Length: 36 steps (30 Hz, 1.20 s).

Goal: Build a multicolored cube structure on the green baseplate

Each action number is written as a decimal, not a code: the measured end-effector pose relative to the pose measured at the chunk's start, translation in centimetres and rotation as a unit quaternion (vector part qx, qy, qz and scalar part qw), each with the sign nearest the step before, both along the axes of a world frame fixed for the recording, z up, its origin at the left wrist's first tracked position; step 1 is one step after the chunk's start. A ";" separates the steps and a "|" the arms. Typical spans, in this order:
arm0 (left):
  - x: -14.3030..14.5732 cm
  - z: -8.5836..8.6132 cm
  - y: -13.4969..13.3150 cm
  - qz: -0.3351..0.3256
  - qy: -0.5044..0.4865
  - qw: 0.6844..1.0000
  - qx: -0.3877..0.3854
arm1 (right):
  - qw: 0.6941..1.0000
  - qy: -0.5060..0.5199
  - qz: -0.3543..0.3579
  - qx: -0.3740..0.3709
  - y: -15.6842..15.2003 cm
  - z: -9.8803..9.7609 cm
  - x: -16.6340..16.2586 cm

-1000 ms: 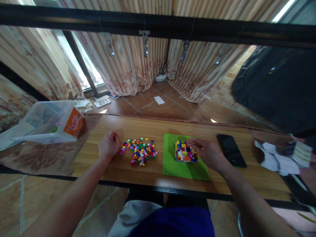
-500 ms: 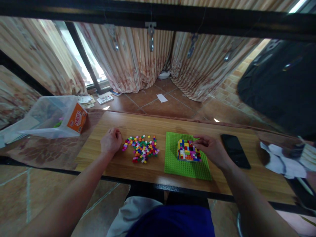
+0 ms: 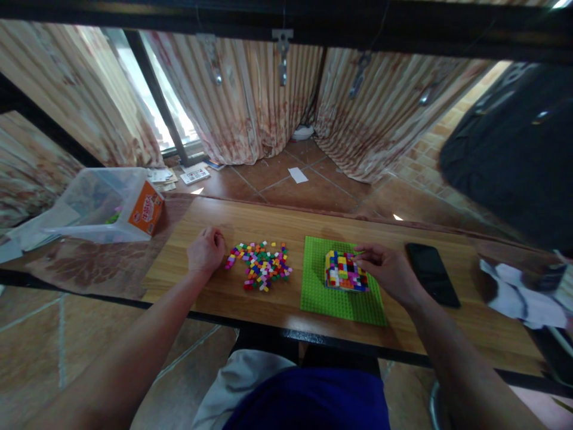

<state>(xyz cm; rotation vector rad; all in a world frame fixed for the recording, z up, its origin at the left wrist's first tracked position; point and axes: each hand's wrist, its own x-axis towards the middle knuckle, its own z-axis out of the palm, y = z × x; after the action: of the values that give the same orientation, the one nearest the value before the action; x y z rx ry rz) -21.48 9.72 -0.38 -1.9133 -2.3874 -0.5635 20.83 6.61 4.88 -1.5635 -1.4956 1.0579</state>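
Along the right side of the green board [image 3: 312, 303], the right hand [image 3: 384, 267] is in at the brick block [image 3: 342, 272], thumb and fingers nearly together by its far right corner; whether they grip a brick, I cannot tell. That block sits inside the board's edges, green showing left and near. Over left, the left hand [image 3: 206, 251] rests loosely curled beside the loose bricks [image 3: 265, 267], its inside hidden. Bare table [image 3: 268, 222] separates bricks and board; rightward, the phone [image 3: 433, 275] leaves a narrow gap.
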 end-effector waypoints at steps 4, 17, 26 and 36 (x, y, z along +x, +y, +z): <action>0.0 0.0 0.0 -0.004 -0.007 1.000 -0.003 | 1.000 -0.027 0.013 0.009 0.2 0.0 0.1; 0.4 0.3 -0.3 0.002 -0.027 0.999 -0.026 | 0.971 -0.146 0.049 0.181 -6.7 1.1 -9.5; 0.4 0.3 -0.4 -0.003 -0.039 0.999 -0.033 | 0.947 -0.244 0.121 0.172 -8.3 -3.9 -17.6; 0.4 0.3 -0.5 -0.002 -0.046 0.998 -0.035 | 0.921 -0.322 0.091 0.199 -7.5 -5.2 -19.5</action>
<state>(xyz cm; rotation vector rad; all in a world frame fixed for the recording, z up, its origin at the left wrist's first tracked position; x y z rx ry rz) -21.08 9.24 -0.07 -1.9621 -2.4912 -0.5887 1.37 -0.93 -0.27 -1.5603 -2.1659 0.2765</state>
